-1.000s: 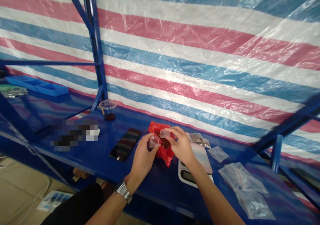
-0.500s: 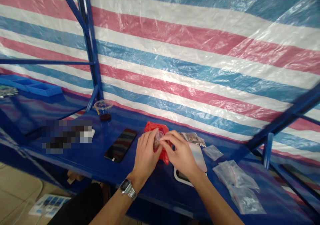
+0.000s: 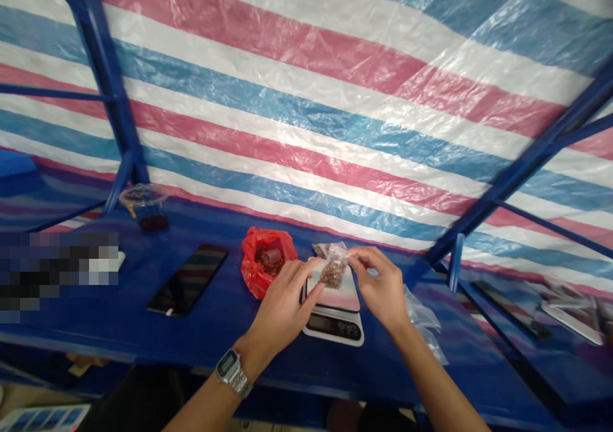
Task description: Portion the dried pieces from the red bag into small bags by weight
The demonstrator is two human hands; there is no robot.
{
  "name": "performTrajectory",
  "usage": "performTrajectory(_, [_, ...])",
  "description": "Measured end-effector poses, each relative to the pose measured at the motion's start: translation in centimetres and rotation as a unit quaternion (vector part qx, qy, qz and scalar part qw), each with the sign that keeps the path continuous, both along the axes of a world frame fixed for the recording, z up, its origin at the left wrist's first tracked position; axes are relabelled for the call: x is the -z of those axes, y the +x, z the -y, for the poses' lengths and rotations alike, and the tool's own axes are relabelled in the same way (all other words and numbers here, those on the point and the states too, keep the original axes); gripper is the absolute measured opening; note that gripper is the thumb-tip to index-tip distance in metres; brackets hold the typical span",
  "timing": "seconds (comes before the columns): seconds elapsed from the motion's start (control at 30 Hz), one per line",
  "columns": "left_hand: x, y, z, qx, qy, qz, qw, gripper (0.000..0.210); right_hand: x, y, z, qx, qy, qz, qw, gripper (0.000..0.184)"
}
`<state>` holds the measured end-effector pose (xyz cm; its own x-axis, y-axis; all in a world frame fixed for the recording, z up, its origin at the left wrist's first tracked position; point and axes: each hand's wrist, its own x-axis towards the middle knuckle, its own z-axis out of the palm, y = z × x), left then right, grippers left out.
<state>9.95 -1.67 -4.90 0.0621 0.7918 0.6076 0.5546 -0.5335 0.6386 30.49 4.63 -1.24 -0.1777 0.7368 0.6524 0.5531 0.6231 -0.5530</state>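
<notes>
A small clear plastic bag (image 3: 334,275) of brown granules is over the platform of a white kitchen scale (image 3: 357,335). My right hand (image 3: 380,288) pinches the bag's upper right corner between thumb and fingertips. My left hand (image 3: 287,301), with a silver digital watch at the wrist, is at the bag's left side, thumb and forefinger apart; whether they touch it I cannot tell. Left of the scale stands an open red plastic bag (image 3: 251,272) holding brown granules and a small clear cup (image 3: 272,257). Part of another small bag (image 3: 320,250) shows behind the scale.
A black phone (image 3: 189,280) lies left of the red bag. Farther left is a lidded clear cup (image 3: 151,211) with dark liquid. Clear plastic bags (image 3: 420,310) lie beyond my right hand. Blue metal posts (image 3: 115,100) and a striped sheet (image 3: 306,131) border the blue table.
Both hands have moved from over the red bag to over the scale, with the small bag of granules. The red bag's contents now show. The view has swung to the right.
</notes>
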Motion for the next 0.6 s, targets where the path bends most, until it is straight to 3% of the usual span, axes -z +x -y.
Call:
performTrajectory(0.13, [-0.1, 1.0, -1.0, -0.079, 0.044, -0.021, 0.996, 0.024, 3.4, 2.5, -1.5, 0.035, -0.091, 0.067, 0.993, 0.021])
performTrajectory(0.23, [0.1, 1.6, -1.3, -0.097, 0.047, -0.043, 0.993, 0.022, 4.8, 3.3, -1.7, 0.025, -0.105, 0.109, 0.988, 0.027])
performTrajectory(0.4, [0.4, 2.0, -1.0, -0.056, 0.040, -0.101, 0.993, 0.024, 3.9, 3.4, -0.9, 0.062, -0.048, 0.130, 0.988, 0.035])
performTrajectory(0.6, [0.3, 1.8, -1.1, -0.044, 0.042, -0.083, 0.995, 0.027, 2.8, 4.0, -0.6, 0.087, -0.029, 0.106, 0.990, 0.030])
